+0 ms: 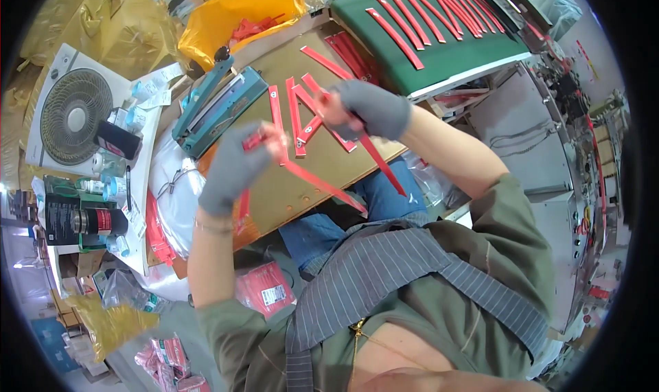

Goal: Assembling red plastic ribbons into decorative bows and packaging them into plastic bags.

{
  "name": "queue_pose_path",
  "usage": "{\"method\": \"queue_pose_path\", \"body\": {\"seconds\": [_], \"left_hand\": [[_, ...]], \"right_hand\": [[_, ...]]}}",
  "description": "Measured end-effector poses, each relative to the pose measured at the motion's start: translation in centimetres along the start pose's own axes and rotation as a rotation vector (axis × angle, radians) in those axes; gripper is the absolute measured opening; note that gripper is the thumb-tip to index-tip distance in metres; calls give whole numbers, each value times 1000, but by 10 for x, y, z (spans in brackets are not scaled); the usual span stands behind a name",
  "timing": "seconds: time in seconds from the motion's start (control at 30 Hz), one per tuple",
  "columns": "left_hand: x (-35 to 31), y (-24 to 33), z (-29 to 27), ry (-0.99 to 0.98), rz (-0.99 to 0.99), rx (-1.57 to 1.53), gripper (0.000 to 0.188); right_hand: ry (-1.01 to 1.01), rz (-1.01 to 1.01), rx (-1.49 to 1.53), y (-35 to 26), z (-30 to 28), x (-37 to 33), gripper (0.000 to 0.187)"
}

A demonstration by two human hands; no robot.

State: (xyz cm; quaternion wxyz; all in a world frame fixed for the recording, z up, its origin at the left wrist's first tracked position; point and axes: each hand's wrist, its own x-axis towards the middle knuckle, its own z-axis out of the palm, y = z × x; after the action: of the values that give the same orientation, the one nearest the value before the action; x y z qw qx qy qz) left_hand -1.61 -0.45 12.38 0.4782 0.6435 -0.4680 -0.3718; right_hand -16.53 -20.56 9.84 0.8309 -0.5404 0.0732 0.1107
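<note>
My left hand (241, 162), in a grey fingerless glove, is closed on a red strip over the near left part of the brown work board (302, 179). A long red strip (322, 184) slants from its fingertips down toward my lap; a short red end shows at the knuckles. My right hand (360, 110), gloved the same way, is closed on another red strip (383, 164) whose tail hangs past the board's near edge. Between and beyond my hands, several red strips (295, 114) lie loose on the board. Whether the two held strips join is hidden.
A teal bag sealer (223, 110) stands at the board's left. Further left are a grey fan (77, 117) and small bottles (113, 186). At the far right, a green conveyor belt (439, 62) carries a row of red strips. An orange bag (240, 14) lies at the back.
</note>
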Motion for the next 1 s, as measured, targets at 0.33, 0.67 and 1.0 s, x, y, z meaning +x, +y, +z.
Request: {"method": "queue_pose_path", "body": {"seconds": [0.33, 0.67, 1.0], "left_hand": [[44, -259, -60, 903, -179, 76, 30], [172, -305, 8, 847, 279, 57, 26], [-32, -172, -91, 1273, -367, 370, 28]], "right_hand": [[1285, -60, -1346, 101, -131, 80, 87], [1193, -274, -986, 139, -98, 148, 66], [995, -290, -623, 142, -115, -35, 29]]}}
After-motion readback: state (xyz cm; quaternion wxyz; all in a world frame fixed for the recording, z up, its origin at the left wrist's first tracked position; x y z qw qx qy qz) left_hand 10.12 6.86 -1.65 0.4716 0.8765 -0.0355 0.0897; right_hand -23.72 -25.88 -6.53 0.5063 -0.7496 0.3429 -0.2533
